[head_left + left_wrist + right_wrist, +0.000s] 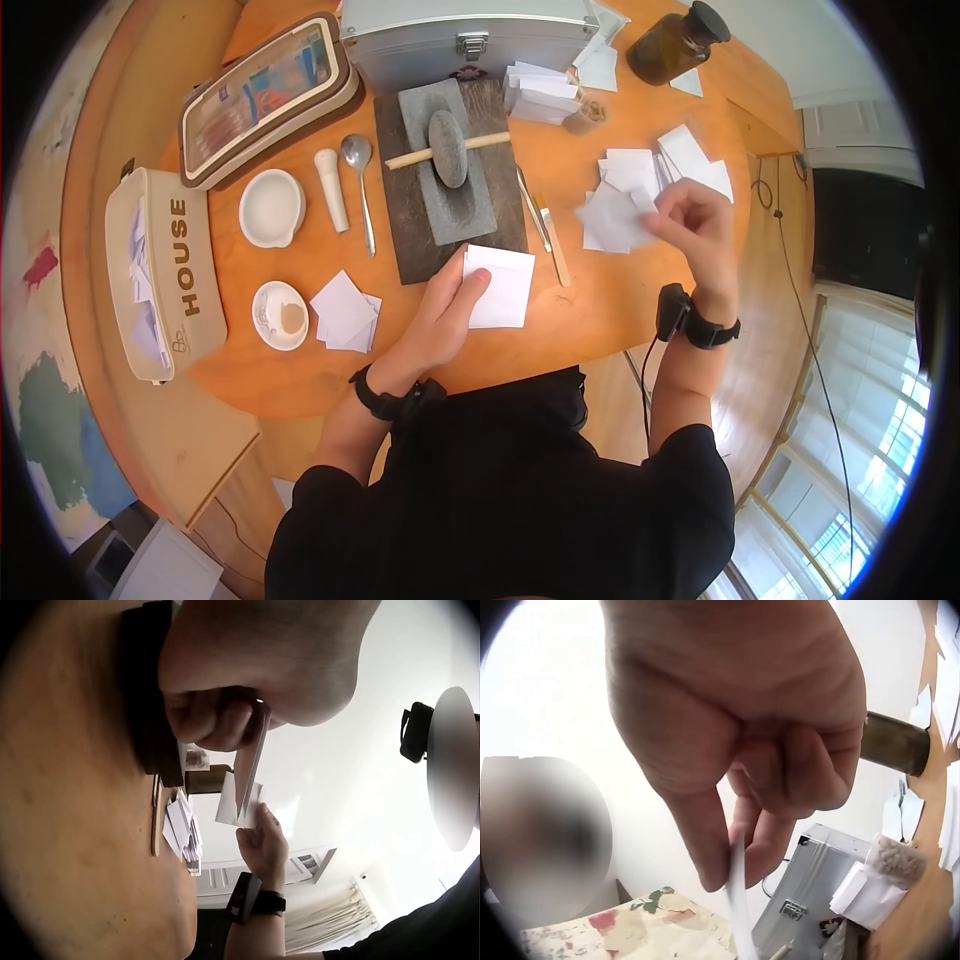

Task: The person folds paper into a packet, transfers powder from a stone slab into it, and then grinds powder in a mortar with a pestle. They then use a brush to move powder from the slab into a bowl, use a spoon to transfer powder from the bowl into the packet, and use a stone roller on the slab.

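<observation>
My left hand (445, 315) grips a small stack of white paper squares (503, 290), its thumb lying on top, at the table's front edge. In the left wrist view the left hand's curled fingers (217, 720) hold the folded paper (250, 761) edge-on. My right hand (697, 225) pinches a white paper sheet (612, 218) between thumb and fingers, above the spread white papers (628, 168) on the right. That pinched sheet (740, 900) appears edge-on in the right wrist view.
A stone mortar (465, 210) with a grinding wheel lies on a dark board (400, 240). Around it are a spoon (366, 200), a pestle (331, 190), two white dishes, tweezers, a wooden stick (556, 250), a metal case (430, 45), a brown bottle (665, 50) and a bin (200, 280).
</observation>
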Motion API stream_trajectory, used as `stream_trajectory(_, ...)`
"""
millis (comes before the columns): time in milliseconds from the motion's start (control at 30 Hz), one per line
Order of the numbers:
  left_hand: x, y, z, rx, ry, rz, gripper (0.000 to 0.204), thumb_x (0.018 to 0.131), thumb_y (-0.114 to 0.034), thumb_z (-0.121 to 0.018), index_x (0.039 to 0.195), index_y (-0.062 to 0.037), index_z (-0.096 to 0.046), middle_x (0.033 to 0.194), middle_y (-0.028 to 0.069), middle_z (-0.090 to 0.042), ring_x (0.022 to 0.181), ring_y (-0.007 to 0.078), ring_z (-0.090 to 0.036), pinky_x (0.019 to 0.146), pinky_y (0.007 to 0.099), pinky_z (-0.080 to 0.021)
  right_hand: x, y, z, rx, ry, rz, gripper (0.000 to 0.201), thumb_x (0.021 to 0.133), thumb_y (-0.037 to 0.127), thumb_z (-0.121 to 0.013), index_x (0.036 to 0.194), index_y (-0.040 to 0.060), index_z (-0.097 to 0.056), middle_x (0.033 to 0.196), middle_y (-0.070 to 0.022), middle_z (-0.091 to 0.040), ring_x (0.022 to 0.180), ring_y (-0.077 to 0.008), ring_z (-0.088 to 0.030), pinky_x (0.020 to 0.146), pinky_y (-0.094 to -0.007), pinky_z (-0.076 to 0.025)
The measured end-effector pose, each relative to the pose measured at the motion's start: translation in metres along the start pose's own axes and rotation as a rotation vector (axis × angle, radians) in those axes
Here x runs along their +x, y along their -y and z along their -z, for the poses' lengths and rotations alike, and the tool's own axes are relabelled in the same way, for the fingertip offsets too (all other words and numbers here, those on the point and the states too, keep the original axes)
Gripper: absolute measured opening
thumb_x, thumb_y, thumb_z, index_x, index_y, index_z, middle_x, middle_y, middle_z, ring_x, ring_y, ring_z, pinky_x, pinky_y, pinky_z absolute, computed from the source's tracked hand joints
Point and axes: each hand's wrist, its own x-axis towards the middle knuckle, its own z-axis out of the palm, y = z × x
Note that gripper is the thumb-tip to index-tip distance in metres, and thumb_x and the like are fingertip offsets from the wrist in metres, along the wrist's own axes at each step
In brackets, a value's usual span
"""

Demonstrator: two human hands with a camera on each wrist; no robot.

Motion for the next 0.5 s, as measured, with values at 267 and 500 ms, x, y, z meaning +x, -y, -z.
stream_trajectory(267, 0.0, -0.002, -0.011, -0.016, 0.119, 0.025, 0.024, 0.103, -0.018, -0.043, 0.116, 0.0014, -0.051, 0.101, 0.006, -0.061, 0.091, 0.0089, -0.056, 0.08, 0.0263, -0.046, -0.017, 0.016, -0.083, -0.219, 0.33, 0.031, 0.014, 0.074, 0.007, -0.082, 0.075, 0.0055, -0.068, 0.063, 0.0051, -0.053, 0.054, -0.0032, -0.031, 0.049, -0.0236, -0.023)
stream_trajectory(500, -0.007, 0.009, -0.002, 0.064, 0.156, 0.052, 0.022, 0.1, -0.014, -0.047, 0.116, 0.0015, -0.05, 0.099, 0.0063, -0.06, 0.091, 0.0092, -0.057, 0.078, 0.0265, -0.047, 0.01, -0.037, -0.03, -0.337, -0.295, 0.03, 0.009, 0.083, 0.006, -0.072, 0.091, 0.0038, -0.068, 0.072, 0.0068, -0.054, 0.065, -0.0012, -0.042, 0.056, -0.0194, -0.031)
